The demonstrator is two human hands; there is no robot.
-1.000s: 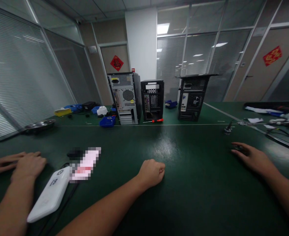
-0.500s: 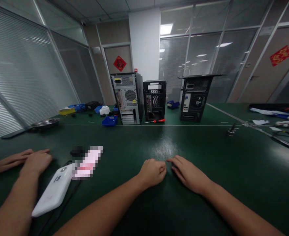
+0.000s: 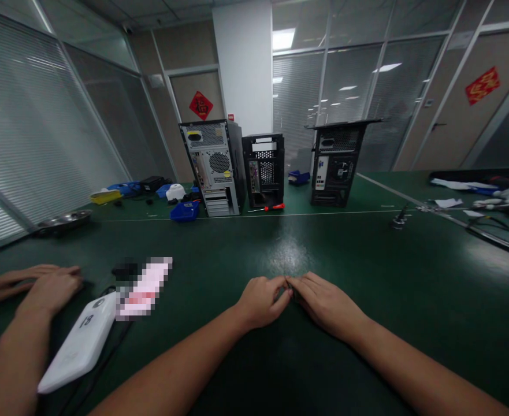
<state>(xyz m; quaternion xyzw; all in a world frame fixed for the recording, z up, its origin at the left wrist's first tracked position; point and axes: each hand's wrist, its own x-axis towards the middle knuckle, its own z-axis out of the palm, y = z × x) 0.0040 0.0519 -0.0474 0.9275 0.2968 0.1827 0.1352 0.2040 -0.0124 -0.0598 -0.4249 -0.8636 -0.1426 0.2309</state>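
Two hands meet fingertip to fingertip on green table (image 3: pixel 367 271): left hand (image 3: pixel 260 300) curled, right hand (image 3: pixel 330 303) flat; held object indiscernible.

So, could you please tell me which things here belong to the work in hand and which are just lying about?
In hand:
- left hand and right hand, fingertips meeting on the green table; anything pinched between them is too small to tell

Lying about:
- three computer cases
- red-handled screwdriver
- blue bin
- white device
- another person's hands

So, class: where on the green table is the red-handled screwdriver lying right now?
In the head view the red-handled screwdriver lies far back on the green table, centre, just in front of the middle black computer case, right of the grey computer case.
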